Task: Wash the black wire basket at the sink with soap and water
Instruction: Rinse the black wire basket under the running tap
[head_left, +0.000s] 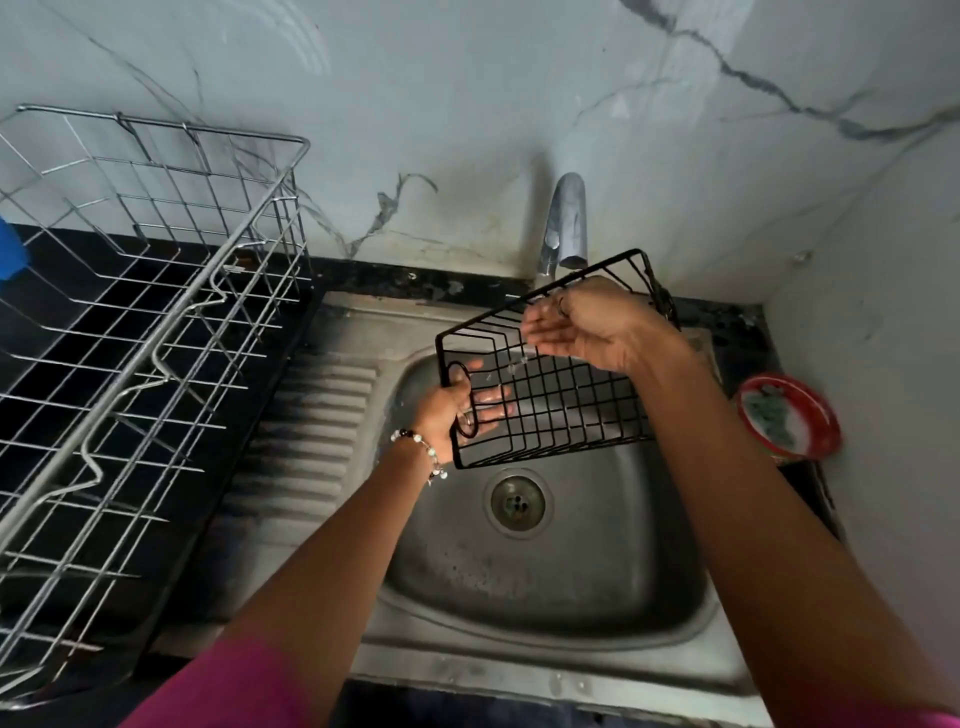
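Evidently rinsing, the rectangular black wire basket (545, 374) hangs tilted over the steel sink basin (597, 571), under the chrome tap (566, 223). Left hand (452, 410) grips its end; right hand (587, 327) rests spread on it. No suds visible; soaping seems undone.

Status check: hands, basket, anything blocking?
Left hand grips black wire basket at its end loop, over sink. Right hand open at basket's top edge under tap. Nothing blocking.

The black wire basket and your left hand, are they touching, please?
Touching: the head view shows the left hand gripping the black wire basket at its left end.
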